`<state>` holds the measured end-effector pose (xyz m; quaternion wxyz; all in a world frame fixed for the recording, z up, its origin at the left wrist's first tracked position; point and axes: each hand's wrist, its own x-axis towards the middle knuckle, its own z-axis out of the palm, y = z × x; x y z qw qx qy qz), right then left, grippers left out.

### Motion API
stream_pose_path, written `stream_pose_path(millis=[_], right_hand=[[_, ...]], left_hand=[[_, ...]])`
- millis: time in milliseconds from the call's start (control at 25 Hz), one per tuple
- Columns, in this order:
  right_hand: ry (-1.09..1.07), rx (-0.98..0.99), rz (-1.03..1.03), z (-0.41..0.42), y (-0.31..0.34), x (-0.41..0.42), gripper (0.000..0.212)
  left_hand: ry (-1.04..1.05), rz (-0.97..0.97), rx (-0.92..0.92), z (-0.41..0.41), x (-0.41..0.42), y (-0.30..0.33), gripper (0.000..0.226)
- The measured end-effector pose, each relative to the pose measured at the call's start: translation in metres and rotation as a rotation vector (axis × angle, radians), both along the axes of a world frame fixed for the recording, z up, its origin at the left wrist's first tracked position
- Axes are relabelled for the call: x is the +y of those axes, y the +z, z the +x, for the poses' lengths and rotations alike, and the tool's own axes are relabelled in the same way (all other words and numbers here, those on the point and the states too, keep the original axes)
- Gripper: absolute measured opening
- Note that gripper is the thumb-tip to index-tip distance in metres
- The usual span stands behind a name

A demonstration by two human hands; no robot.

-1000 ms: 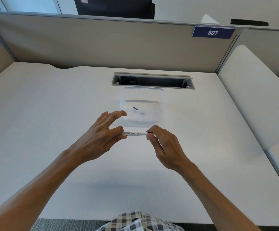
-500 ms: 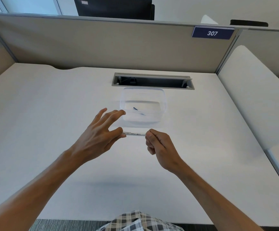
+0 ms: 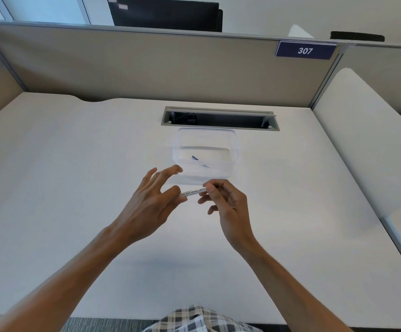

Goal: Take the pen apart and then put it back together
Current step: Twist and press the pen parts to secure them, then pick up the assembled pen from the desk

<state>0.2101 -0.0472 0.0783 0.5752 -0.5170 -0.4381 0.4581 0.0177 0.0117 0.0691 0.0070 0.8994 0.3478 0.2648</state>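
A thin white pen barrel (image 3: 193,192) with small black print is held in the air above the white desk, between both hands. My left hand (image 3: 149,204) pinches its left end between thumb and forefinger, the other fingers spread upward. My right hand (image 3: 228,202) pinches the right end, where a dark tip shows just past the fingertips. Behind the hands stands a clear plastic box (image 3: 233,149) holding a small blue pen part (image 3: 195,158) and a pale thin piece beside it.
The white desk (image 3: 75,188) is bounded by a beige partition with a sign reading 307 (image 3: 305,51). A grey cable slot (image 3: 219,118) lies just behind the box. A white side panel (image 3: 362,140) runs along the right.
The pen's right end has risen, so it now tilts up to the right. My right hand has turned and shifted its fingers along the right end; my left hand keeps its pinch.
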Motion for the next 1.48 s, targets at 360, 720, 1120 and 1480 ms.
stream_pose_path(millis=[360,720,1120,1480], right_hand=[[-0.252,0.228,-0.157,-0.016,-0.003,0.011,0.013],[-0.238,0.252,-0.096,-0.016,-0.009,0.026,0.025],[-0.272,0.370,-0.174,-0.004,-0.026,0.051,0.035],[-0.241,0.288,-0.104,-0.014,-0.035,0.055,0.043]], left_hand=[[0.097,-0.021,-0.106,0.027,-0.014,-0.023,0.029],[0.229,-0.286,-0.106,0.013,-0.013,-0.049,0.054],[0.440,-0.509,0.153,-0.027,-0.003,-0.127,0.096],[0.456,-0.469,0.150,-0.027,-0.009,-0.145,0.082]])
